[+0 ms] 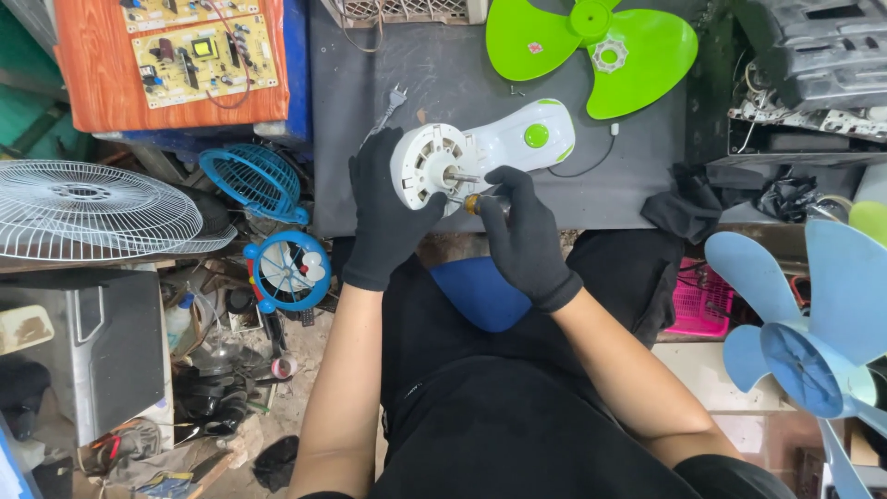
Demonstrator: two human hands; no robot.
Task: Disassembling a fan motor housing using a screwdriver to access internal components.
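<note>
You've got the white fan motor housing (480, 152) lying at the near edge of the dark grey surface (462, 65), motor face and shaft pointing back at you. Your left hand (386, 214) is wrapped around the round motor end, fingers clamped on it to stop it rolling. Your right hand (523, 236) is closed around a screwdriver (473, 203) with an amber handle, tip in at the motor face just below the shaft. Looks to me like you're mid-screw on the front of the motor. Next bit probably needs the tip kept square in the screw head while the left hand holds firm. The green fan blade (601, 46) sits well apart at the back.
</note>
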